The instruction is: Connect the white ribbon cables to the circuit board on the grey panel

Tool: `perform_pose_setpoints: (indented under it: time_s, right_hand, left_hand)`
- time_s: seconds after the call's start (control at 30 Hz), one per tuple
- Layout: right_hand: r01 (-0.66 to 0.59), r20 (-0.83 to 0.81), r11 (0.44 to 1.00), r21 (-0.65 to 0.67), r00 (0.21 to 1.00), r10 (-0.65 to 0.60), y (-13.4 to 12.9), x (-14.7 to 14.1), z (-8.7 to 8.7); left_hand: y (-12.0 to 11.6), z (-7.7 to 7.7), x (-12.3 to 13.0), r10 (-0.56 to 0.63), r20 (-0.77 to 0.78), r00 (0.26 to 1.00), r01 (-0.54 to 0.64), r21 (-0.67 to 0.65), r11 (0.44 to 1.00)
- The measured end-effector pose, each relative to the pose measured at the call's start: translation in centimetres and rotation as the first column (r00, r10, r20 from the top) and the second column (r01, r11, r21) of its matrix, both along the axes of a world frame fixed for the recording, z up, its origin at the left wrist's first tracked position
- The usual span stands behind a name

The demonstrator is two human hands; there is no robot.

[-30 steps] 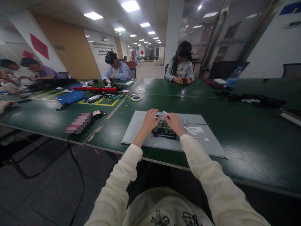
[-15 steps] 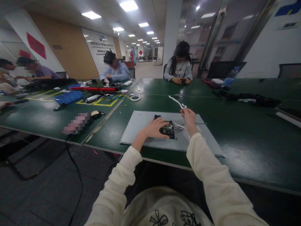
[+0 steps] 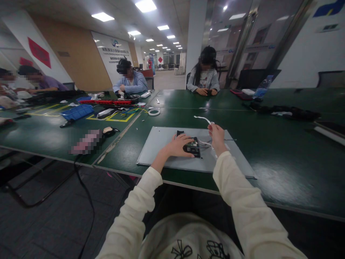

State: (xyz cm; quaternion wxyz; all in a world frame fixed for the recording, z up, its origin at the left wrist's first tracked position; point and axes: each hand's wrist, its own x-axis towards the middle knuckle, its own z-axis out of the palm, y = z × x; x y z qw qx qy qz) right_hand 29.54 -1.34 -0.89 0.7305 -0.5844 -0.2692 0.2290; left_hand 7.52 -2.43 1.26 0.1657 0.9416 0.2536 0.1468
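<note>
- The green table runs wide before the person, and both arms reach forward over its near edge, bent inward.
- On it lies a flat grey panel, right under both hands.
- The left hand stretches palm down, fingers and thumb spread wide, resting over the module without closing round it.
- The right hand, I see, is raised beyond the module's right side, fingertips pinched together on the strip.
- The black module sits on the panel, partly covered.
- The white strip juts up and leftward from that pinch.
</note>
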Motion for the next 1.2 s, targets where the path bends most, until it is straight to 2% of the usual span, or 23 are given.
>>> perform_pose_setpoints:
  time_s: [0.07, 0.17, 0.23, 0.3, 0.4, 0.5, 0.57, 0.73, 0.9, 1.03, 1.2]
  right_hand:
    - [-0.027, 0.020, 1.000, 0.005, 0.999, 0.027, 0.0, -0.2, 0.1]
    - [-0.130, 0.051, 0.991, 0.036, 0.990, 0.128, -0.1, -0.7, 0.5]
    - [-0.223, 0.087, 0.974, 0.050, 0.972, 0.218, -0.2, -1.2, 0.7]
    - [-0.309, 0.126, 0.950, 0.042, 0.945, 0.302, -0.3, -1.7, 1.0]
    - [-0.426, 0.171, 0.905, 0.003, 0.892, 0.419, -0.6, -2.4, 1.3]
    - [-0.527, 0.204, 0.848, -0.051, 0.826, 0.526, -1.1, -3.0, 1.6]
    - [-0.567, 0.221, 0.821, -0.075, 0.793, 0.568, -1.3, -3.3, 1.7]
    - [-0.608, 0.264, 0.788, -0.094, 0.748, 0.609, -1.4, -3.5, 1.8]
    - [-0.605, 0.305, 0.785, -0.134, 0.728, 0.614, -1.2, -3.7, 1.6]
    - [-0.538, 0.425, 0.819, -0.198, 0.706, 0.566, -0.8, -3.8, 1.0]
    - [-0.357, 0.606, 0.897, -0.260, 0.663, 0.439, -0.3, -4.0, 0.4]
  left_hand:
    - [0.1, 0.0, 0.1, 0.009, 0.061, 0.998, -0.009, 0.001, 1.000]
    - [0.9, 0.1, 0.1, 0.080, 0.273, 0.959, -0.085, 0.009, 0.996]
    - [1.6, 0.2, 0.0, 0.164, 0.448, 0.879, -0.180, -0.007, 0.984]
    - [2.4, 0.3, -0.1, 0.285, 0.572, 0.769, -0.297, -0.076, 0.952]
    - [3.2, 0.3, -0.3, 0.466, 0.631, 0.621, -0.423, -0.232, 0.876]
    - [3.7, 0.1, -0.6, 0.509, 0.652, 0.562, -0.419, -0.306, 0.855]
    - [3.9, 0.0, -0.7, 0.499, 0.649, 0.575, -0.380, -0.329, 0.865]
    - [4.0, -0.1, -0.6, 0.513, 0.535, 0.671, -0.323, -0.412, 0.852]
    - [3.8, -0.2, -0.5, 0.441, 0.477, 0.760, -0.299, -0.346, 0.890]
    - [4.0, -0.4, -0.8, 0.446, 0.414, 0.794, -0.374, -0.247, 0.894]
    - [4.7, -0.9, -1.1, 0.493, 0.385, 0.780, -0.432, -0.239, 0.870]
